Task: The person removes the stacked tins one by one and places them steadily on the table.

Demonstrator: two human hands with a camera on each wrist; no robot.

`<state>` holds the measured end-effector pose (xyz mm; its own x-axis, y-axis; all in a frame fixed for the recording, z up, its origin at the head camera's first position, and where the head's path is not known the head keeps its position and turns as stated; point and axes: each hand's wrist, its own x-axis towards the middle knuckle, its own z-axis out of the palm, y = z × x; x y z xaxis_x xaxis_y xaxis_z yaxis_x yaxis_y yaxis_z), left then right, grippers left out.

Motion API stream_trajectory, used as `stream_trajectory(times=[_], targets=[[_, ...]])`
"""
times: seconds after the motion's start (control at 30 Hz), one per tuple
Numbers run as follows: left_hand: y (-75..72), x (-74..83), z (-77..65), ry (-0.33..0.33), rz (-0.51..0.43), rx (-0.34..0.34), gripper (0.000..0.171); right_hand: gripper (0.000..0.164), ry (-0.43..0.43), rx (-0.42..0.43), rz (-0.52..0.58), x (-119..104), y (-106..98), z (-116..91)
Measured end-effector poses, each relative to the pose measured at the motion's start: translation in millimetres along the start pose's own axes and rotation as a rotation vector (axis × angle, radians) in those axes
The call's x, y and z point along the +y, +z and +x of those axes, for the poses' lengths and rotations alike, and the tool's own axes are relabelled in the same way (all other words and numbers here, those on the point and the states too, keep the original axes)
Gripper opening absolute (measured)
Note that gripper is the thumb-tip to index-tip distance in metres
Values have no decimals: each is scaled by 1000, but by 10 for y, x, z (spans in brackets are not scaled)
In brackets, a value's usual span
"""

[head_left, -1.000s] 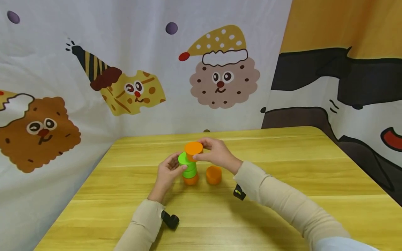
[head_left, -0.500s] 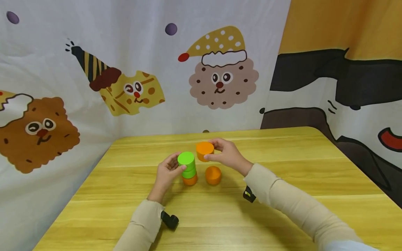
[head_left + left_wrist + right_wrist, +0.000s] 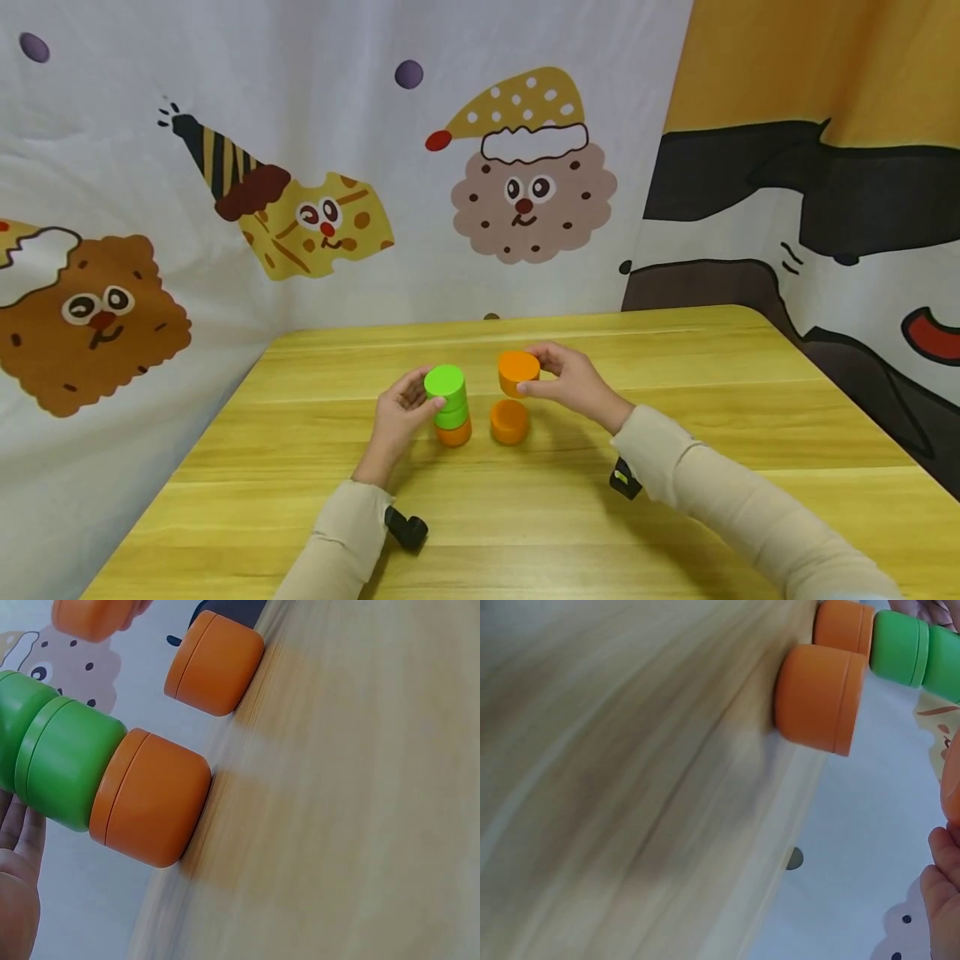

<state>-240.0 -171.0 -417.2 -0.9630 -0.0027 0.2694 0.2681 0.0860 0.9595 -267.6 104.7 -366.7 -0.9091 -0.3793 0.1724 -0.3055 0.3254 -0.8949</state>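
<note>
In the head view, a stack of cup-like round pieces stands mid-table: two green, the top green piece point(image 3: 445, 382) over the lower green piece point(image 3: 453, 416), with an orange piece point(image 3: 453, 434) at the bottom. My left hand point(image 3: 396, 421) holds the upper green part between thumb and fingers. To the right, my right hand point(image 3: 573, 382) grips a round orange piece point(image 3: 517, 372) in the air. Just below and nearer me, another orange piece point(image 3: 509, 422) stands alone on the table, apart from the stack. The right wrist view shows only part of the held orange piece point(image 3: 952, 780).
The wood-grain table point(image 3: 480, 517) reaches back to a white curtain point(image 3: 345, 100) printed with cartoon biscuits and cheese. Black wrist-worn devices sit by each sleeve, one at the left wrist point(image 3: 406, 528) and one at the right wrist point(image 3: 624, 478).
My right hand has carried the orange piece from over the green stack to the right and slightly lower, near the lone orange piece. My left hand has stayed at the stack.
</note>
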Motion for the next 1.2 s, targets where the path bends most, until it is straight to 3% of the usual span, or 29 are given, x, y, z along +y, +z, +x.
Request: stream_trajectory(times=[0.6, 1.2], targets=[[-5, -9, -9, 14, -8, -15, 47, 51, 5, -9, 56, 212, -82, -244], [-3, 4, -4, 14, -8, -2, 48, 54, 53, -17, 82, 367, -120, -280]])
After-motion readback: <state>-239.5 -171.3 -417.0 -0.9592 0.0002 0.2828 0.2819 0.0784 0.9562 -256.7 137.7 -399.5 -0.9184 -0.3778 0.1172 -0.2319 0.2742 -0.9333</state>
